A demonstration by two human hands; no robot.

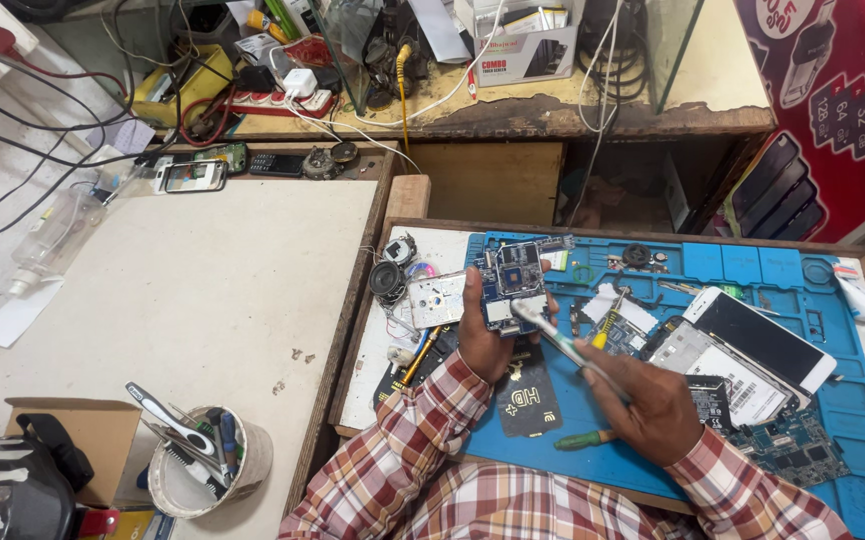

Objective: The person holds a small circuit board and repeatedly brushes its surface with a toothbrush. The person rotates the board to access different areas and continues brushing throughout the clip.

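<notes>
We hold a blue phone circuit board in the air over the blue repair mat, our left hand clenched around its lower edge so the component side faces us. Our right hand grasps a slim metal tool, its tip touching the board's lower part. The board is already out of its housing, and the work on it looks under way rather than finished; nothing shows it being refitted yet. Just beside the board a silver metal plate sits against our left fingers. On the mat to the right lie a white phone, an opened phone body and another circuit board; a green-handled screwdriver lies near our right wrist. Farther left, on the worktop, a tub of tools stands well apart.
</notes>
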